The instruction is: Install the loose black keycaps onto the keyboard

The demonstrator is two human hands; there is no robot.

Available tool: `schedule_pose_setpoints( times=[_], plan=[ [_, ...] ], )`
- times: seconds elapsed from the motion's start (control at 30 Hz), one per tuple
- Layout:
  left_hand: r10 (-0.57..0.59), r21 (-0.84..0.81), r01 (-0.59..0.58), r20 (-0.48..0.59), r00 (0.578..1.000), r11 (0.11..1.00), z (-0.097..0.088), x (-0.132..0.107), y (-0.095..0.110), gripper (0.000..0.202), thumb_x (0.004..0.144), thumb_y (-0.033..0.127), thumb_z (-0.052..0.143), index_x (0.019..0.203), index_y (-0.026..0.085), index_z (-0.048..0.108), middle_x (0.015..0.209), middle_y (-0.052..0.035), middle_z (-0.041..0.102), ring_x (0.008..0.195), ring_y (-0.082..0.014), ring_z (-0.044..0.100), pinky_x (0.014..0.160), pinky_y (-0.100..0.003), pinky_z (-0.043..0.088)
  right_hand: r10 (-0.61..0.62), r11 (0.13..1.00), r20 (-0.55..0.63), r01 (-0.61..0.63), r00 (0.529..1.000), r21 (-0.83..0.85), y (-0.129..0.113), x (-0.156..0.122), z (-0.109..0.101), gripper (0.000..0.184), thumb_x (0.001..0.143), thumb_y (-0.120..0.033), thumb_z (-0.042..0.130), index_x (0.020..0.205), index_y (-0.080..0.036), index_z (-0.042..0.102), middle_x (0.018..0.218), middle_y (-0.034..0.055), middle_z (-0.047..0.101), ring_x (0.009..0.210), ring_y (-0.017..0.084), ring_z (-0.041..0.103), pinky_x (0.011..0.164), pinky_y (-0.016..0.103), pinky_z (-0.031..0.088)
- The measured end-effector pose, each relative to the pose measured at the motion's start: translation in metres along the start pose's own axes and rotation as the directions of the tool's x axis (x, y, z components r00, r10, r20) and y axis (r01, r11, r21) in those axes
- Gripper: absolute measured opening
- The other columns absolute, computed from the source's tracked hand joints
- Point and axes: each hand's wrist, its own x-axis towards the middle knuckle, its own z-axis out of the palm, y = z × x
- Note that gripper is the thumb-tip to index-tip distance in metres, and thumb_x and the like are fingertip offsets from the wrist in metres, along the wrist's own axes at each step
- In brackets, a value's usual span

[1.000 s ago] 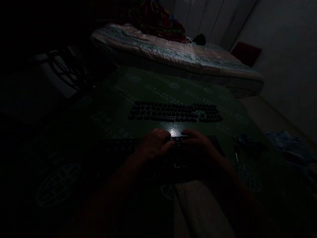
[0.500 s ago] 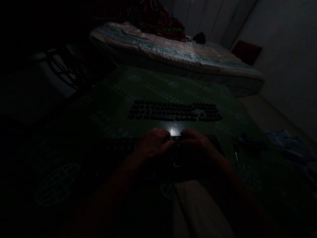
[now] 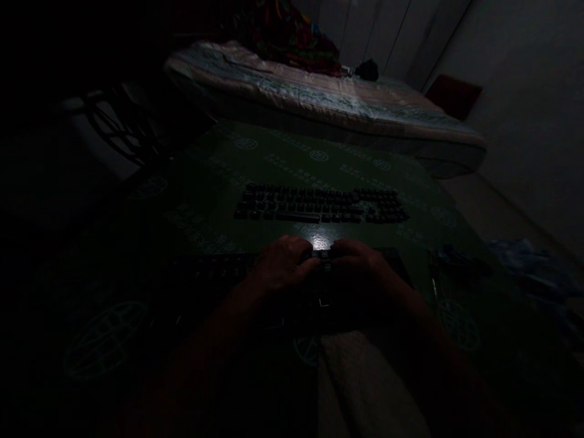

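The near keyboard lies flat on the worktop, just nearer the person than the far keyboard. Both hands are on its far edge at the middle: the left hand and the right hand sit close together, fingers curled down onto a small dark piece between them. The light is too poor to tell whether they pinch it or only press on it.

The near keyboard is a long, flat, stiff slab, probably hard plastic and light enough to lift by its two short ends. Its small, blocky keys would snap off if pried, so any grip belongs on the frame, not the caps.

The worktop wears a green, glossy printed sheet that looks slick. Beyond the far keyboard lies a mattress in soft, wrinkled fabric. Nearer than the near keyboard, a pale nubbly cloth lies limp.
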Motion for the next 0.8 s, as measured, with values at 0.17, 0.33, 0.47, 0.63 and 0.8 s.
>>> schedule_pose_setpoints(
  times=[0.17, 0.33, 0.47, 0.63, 0.8],
  plan=[
    [0.003, 0.008, -0.003, 0.002, 1.000, 1.000, 0.0019, -0.0002, -0.0025, 0.027, 0.085, 0.043, 0.049, 0.092, 0.020, 0.062, 0.091, -0.0048, 0.063, 0.087, -0.0217, 0.056, 0.075, -0.033, 0.044, -0.052, 0.998, 0.022, 0.052, 0.998, -0.024, -0.0007, 0.0016, -0.0007, 0.016, 0.082, -0.016, 0.055, 0.088, -0.023, 0.068, 0.096, 0.0052, 0.063, 0.090, 0.019, 0.058, 0.078, 0.032, 0.049],
    [0.002, -0.009, -0.002, 0.001, 1.000, 1.000, 0.0010, -0.0008, -0.0019, 0.028, 0.085, 0.043, 0.049, 0.093, 0.020, 0.062, 0.092, -0.0056, 0.063, 0.088, -0.0218, 0.056, 0.076, -0.034, 0.044, -0.096, 0.991, 0.020, 0.098, 0.995, -0.094, 0.0053, 0.0017, 0.0019, 0.015, 0.082, -0.018, 0.057, 0.088, -0.023, 0.069, 0.098, 0.0060, 0.062, 0.092, 0.020, 0.057, 0.078, 0.032, 0.048],
    [-0.008, -0.008, 0.008, 0.007, 1.000, 1.000, 0.0008, -0.0015, -0.0010, 0.028, 0.085, 0.043, 0.049, 0.092, 0.020, 0.062, 0.093, -0.0055, 0.063, 0.089, -0.0222, 0.056, 0.075, -0.034, 0.044, -0.134, 0.979, 0.020, 0.136, 0.991, -0.155, 0.0075, 0.0005, 0.0032, 0.015, 0.082, -0.018, 0.058, 0.090, -0.024, 0.069, 0.101, 0.0057, 0.061, 0.094, 0.020, 0.057, 0.079, 0.032, 0.048],
    [0.003, -0.009, -0.003, -0.002, 1.000, 1.000, 0.0007, -0.0014, -0.0010, 0.029, 0.085, 0.043, 0.048, 0.093, 0.019, 0.062, 0.092, -0.0056, 0.063, 0.087, -0.0224, 0.057, 0.075, -0.034, 0.044, -0.132, 0.978, 0.014, 0.132, 0.991, -0.161, 0.0018, 0.0001, 0.0010, 0.012, 0.081, -0.018, 0.059, 0.086, -0.022, 0.069, 0.097, 0.0064, 0.062, 0.092, 0.020, 0.057, 0.078, 0.032, 0.048],
    [0.006, 0.013, -0.006, 0.008, 1.000, 1.000, 0.0005, -0.0009, -0.0010, 0.028, 0.085, 0.043, 0.048, 0.092, 0.019, 0.062, 0.092, -0.0058, 0.063, 0.088, -0.0219, 0.057, 0.076, -0.033, 0.044, -0.017, 0.997, -0.014, 0.016, 1.000, -0.082, 0.0011, 0.0023, 0.0030, 0.017, 0.084, -0.019, 0.055, 0.093, -0.027, 0.067, 0.094, 0.0034, 0.063, 0.087, 0.019, 0.059, 0.074, 0.031, 0.049]
  ],
)
